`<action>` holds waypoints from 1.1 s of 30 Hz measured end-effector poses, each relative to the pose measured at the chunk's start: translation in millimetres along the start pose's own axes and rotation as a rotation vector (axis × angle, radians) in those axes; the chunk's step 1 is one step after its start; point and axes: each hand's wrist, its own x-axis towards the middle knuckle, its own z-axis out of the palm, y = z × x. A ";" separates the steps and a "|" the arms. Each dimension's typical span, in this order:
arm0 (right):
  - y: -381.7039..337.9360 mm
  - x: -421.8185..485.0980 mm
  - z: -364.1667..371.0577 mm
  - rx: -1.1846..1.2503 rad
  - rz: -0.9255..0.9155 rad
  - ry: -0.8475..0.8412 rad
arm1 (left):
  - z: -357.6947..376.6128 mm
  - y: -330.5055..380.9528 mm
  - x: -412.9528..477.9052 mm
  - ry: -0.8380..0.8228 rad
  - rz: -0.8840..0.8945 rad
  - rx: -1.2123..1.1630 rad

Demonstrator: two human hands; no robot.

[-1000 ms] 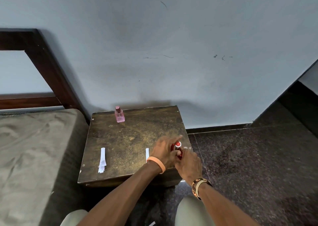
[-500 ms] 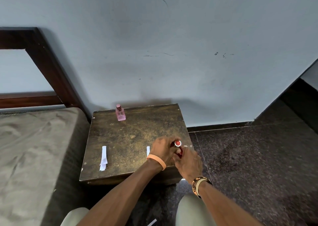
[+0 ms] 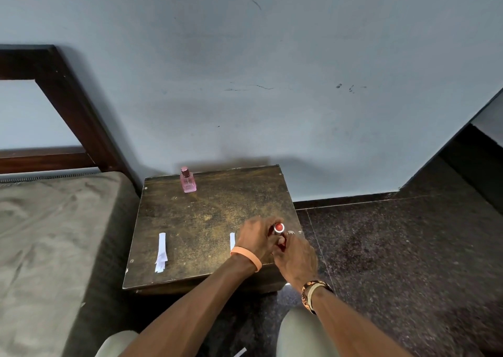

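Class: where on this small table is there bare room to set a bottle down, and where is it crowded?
Barest: the table middle, between pink bottle behind, left strip and right strip in front. The far right corner is free too. Crowded: the near right corner, where left hand and right hand hold a red bottle beside a small silver thing.

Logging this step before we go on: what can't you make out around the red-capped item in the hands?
Head view, the only one:
Red-capped item: its body is hidden by the left hand and right hand gripping it; cannot tell what it is.
White paper strip: near end covered by the left hand.
Small silvery thing beyond the right hand: too small to identify.
Pink bottle: label too small to read.
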 end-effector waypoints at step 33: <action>-7.6 -6.5 -2.4 0.012 0.003 0.003 | -2.1 -1.5 -2.7 0.012 -0.034 -0.095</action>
